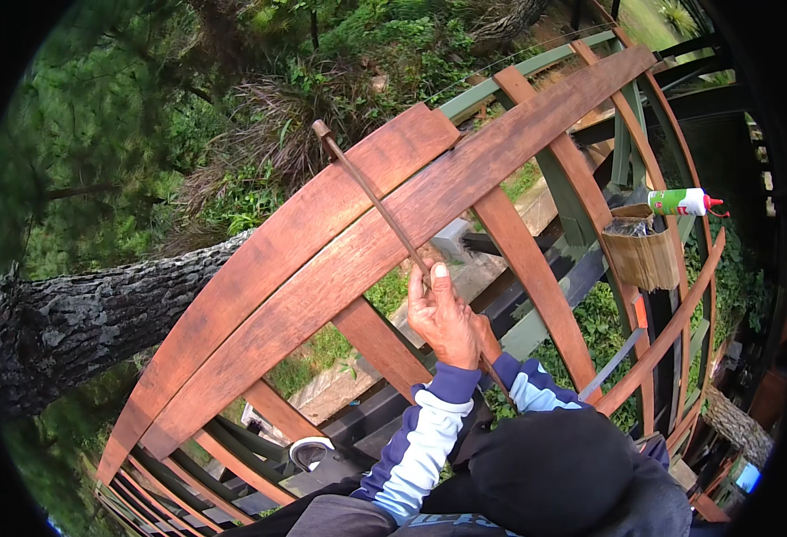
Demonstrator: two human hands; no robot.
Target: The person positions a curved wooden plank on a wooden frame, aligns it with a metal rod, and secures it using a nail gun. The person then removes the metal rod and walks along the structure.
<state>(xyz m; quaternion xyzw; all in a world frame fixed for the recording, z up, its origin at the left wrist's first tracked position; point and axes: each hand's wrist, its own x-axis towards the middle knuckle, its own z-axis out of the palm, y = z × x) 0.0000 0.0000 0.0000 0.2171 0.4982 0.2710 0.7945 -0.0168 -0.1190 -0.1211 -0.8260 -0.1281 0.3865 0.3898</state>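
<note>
A long, thin metal bar (376,199) lies slantwise across two reddish-brown boards, its blocky end past the far board's outer edge. My left hand (443,322) is closed round its near part, thumb on top. Close behind it, my right hand (483,336) is closed at the same bar, its fingers mostly hidden by the left. The bar runs on below both hands, beside the right cuff. The outer board (277,234) and the inner board (322,282) lie side by side with a narrow dark gap between them.
Wooden crosspieces (537,282) span open gaps over ground. At right, a white-and-green bottle (675,201) with a red cap lies on a wooden container (641,255). A grey metal strip (613,362) rests nearby. A thick tree trunk (98,313) stands close at left.
</note>
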